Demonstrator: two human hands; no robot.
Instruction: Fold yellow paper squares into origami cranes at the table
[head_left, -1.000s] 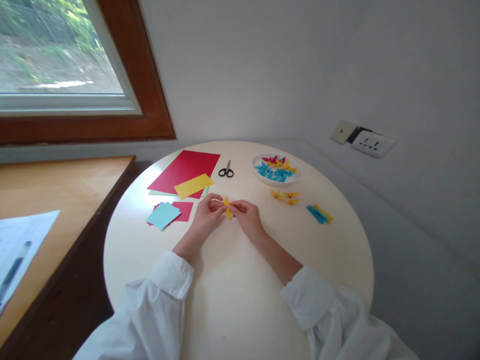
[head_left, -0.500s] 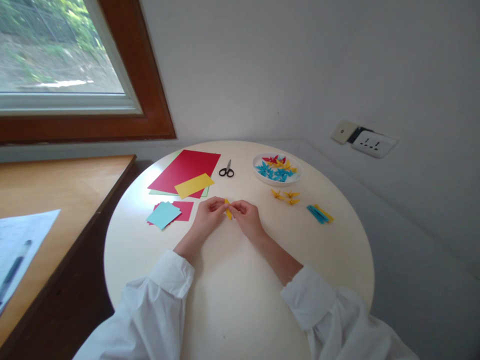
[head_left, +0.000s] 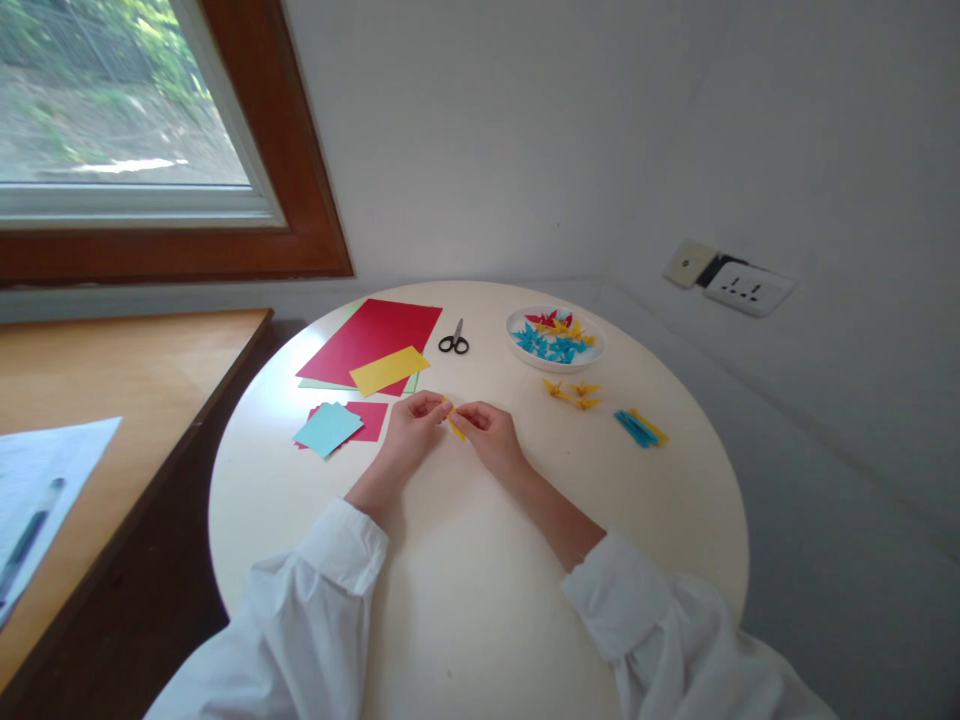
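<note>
A small folded piece of yellow paper is pinched between my two hands above the middle of the round table. My left hand closes its thumb and fingertips on the paper's left side. From the right, my right hand grips it with thumb and forefinger. The fingertips cover much of the paper, so its exact folded shape is hidden. Several yellow folded paper cranes lie to the right of my right hand. Farther right are narrow folded blue and yellow paper strips.
A white dish with red, yellow and blue cranes stands at the back right. Black-handled scissors lie behind my hands. Red sheets, a yellow rectangle and light-blue squares are at left. A wooden desk stands beside the table.
The yellow paper has tilted a little between my fingertips, and my fingers have shifted slightly left. Everything else on the table has stayed in place.
</note>
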